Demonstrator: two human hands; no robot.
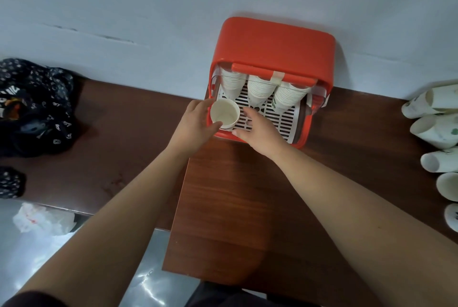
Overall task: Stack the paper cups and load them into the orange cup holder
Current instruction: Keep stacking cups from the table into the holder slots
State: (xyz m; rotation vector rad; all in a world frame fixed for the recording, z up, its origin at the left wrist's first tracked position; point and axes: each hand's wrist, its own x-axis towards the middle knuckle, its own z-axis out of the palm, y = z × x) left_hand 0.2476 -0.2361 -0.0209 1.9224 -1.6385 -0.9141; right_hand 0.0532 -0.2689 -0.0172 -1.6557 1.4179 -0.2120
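Observation:
The orange cup holder [275, 41] stands against the wall on the brown table, its front open over a white slatted tray [280, 116]. Three stacks of white paper cups [261, 88] hang inside it. My left hand [195, 123] grips a single white paper cup [224, 113], mouth towards me, in front of the left stack. My right hand [257, 131] rests on the tray's front edge beside that cup, fingers spread and holding nothing.
Several loose paper cups [436, 131] lie on their sides at the table's right edge. A dark patterned cloth bag [37, 106] sits at the left. Crumpled white tissue [42, 220] lies on the grey floor below the table edge.

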